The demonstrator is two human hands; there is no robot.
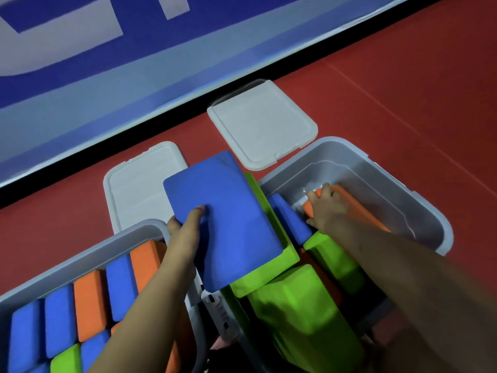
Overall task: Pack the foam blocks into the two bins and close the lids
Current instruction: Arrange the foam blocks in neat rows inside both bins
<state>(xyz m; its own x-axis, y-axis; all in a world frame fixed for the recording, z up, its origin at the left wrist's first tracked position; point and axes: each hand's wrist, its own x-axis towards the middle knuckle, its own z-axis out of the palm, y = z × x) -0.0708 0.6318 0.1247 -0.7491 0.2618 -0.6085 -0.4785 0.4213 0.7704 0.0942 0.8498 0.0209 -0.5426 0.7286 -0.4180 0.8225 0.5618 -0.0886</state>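
Observation:
My left hand (pixel 185 232) grips a flat blue foam block (pixel 226 219) by its near left edge, thumb on top, holding it tilted over the gap between the two grey bins. My right hand (pixel 326 208) reaches into the right bin (pixel 419 197) and grips an orange block (pixel 349 205) near the bin's far end. That bin also holds green blocks (pixel 295 300) and a smaller blue block (pixel 287 219). The left bin (pixel 88 254) is packed with upright blue, orange and green blocks (pixel 91 302). Two white lids (pixel 139 189) (pixel 261 127) lie on the red floor beyond the bins.
Along the far side of the red floor (pixel 403 90) runs a blue and white padded wall (pixel 134 76) with a black base strip. Part of the right bin's far end shows bare grey bottom.

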